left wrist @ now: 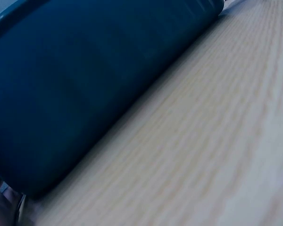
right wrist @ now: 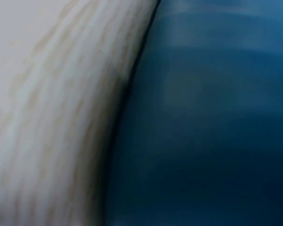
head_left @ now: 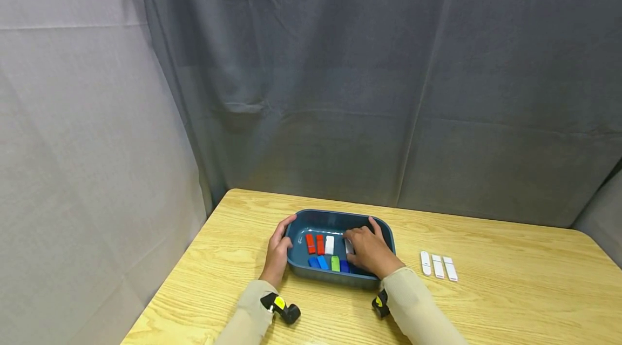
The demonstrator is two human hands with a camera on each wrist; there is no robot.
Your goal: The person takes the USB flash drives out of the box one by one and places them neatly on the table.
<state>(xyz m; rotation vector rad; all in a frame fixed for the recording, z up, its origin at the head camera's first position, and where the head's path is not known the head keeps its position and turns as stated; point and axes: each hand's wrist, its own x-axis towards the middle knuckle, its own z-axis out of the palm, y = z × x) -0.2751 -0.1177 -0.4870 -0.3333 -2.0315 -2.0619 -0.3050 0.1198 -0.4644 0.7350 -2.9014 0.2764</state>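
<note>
A dark blue plastic bin (head_left: 340, 276) stands on the table, and its outer wall fills much of both wrist views. My left hand (head_left: 276, 257) holds the bin by its left end, fingers and thumb at the rim. Inside the bin, my right hand (head_left: 370, 248) pinches a white USB stick (head_left: 349, 246) between thumb and fingers, partly covering it. To its left lie another white USB stick (head_left: 329, 244) and two red ones, including the outer red stick (head_left: 310, 243). Along the near side are blue sticks (head_left: 323, 262), a green stick (head_left: 335, 263) and a dark blue stick (head_left: 344, 266).
Right of the bin, three white USB sticks (head_left: 438, 266) lie side by side on the wooden table (head_left: 515, 280). A grey curtain (head_left: 311, 91) hangs behind the table, and a lighter cloth (head_left: 87, 145) hangs on the left.
</note>
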